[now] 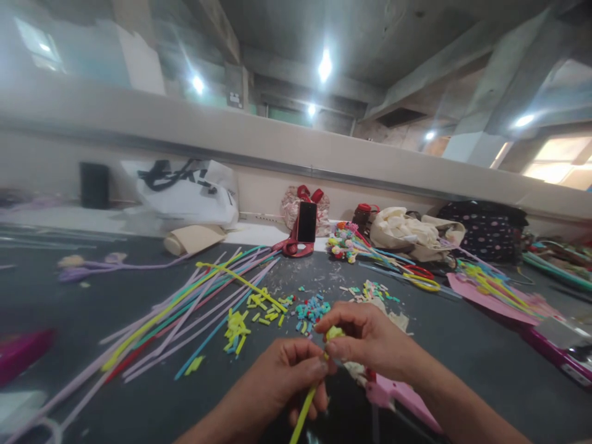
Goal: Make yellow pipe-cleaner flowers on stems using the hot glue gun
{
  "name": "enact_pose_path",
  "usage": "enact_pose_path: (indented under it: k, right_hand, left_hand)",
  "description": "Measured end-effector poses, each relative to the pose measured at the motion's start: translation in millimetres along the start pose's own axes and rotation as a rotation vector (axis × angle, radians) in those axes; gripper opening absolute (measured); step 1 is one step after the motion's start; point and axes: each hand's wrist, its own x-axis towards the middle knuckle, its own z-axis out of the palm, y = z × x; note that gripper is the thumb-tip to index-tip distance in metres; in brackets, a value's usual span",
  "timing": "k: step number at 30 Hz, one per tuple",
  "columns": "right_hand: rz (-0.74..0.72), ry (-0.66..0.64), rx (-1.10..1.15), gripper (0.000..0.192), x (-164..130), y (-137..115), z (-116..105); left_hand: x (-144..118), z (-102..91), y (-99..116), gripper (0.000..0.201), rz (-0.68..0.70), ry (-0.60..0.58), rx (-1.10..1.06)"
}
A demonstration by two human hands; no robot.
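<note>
Head view: left hand (pixel 289 376) and right hand (pixel 365 342) both pinch a yellow-green straw (pixel 305 413) low at centre, its top curled under the right fingertips; cut pieces (pixel 266 311) already lie heaped, many long straws (pixel 185 314) remain uncut. Dark table (pixel 462 351), cluttered with bags (pixel 187 191) and a phone (pixel 306 222); bare concrete room, ceiling lights.

Yellow-green strip (pixel 303 416), dark grey table (pixel 462 345), red phone stand (pixel 296 246), pink glue gun (pixel 398 398), black polka-dot bag (pixel 485 231)
</note>
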Motion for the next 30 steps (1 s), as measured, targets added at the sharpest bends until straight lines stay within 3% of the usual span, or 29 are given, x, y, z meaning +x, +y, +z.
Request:
enact_pose_path:
  k: [5,9,12,17,21,26,30]
  right_hand:
    - [-0.006,0.000,-0.088,0.041,-9,5,-8]
    - [0.036,0.157,-0.076,0.023,-26,17,-8]
    - [0.106,0.199,-0.052,0.014,-35,22,3]
    - [-0.016,0.258,-0.322,0.019,-32,13,26]
    - [0.001,0.252,-0.315,0.022,-28,10,42]
    - [0.059,0.241,-0.404,0.024,-29,13,51]
    - [0.094,0.228,-0.320,0.032,-26,13,58]
  left_hand:
    - [0,-5.2,0,0.023,-0.025,0.000,-0.016]
    - [1,-10.4,-1,0.022,0.015,0.080,-0.128]
    - [1,-12.1,-1,0.025,0.006,0.082,-0.214]
    - [0,-14.2,0,0.024,0.018,0.142,-0.308]
    - [-3,-16.4,5,0.023,0.012,0.195,-0.365]
    - [-4,-16.1,6,0.025,0.070,0.157,-0.373]
    - [-1,-15.6,1,0.025,0.089,0.138,-0.392]
